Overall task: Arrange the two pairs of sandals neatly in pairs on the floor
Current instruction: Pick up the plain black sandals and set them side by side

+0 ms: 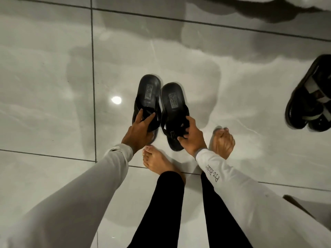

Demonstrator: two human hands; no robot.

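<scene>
Two black thong sandals lie side by side in the middle of the glossy tiled floor, heels pointing away from me. My left hand [138, 130] grips the straps of the left black sandal [147, 94]. My right hand [192, 136] holds the straps and buckle of the right black sandal [172, 102]. The second pair, chunky black sandals with pale straps [311, 97], sits at the right edge, the two pressed close together and partly cut off by the frame.
My bare feet stand just behind the black sandals, the left foot [157, 161] and the right foot [223, 142]. Pale grey floor tiles [53, 86] with dark grout lines spread all around. A dark shape [259, 8] shows at the top edge.
</scene>
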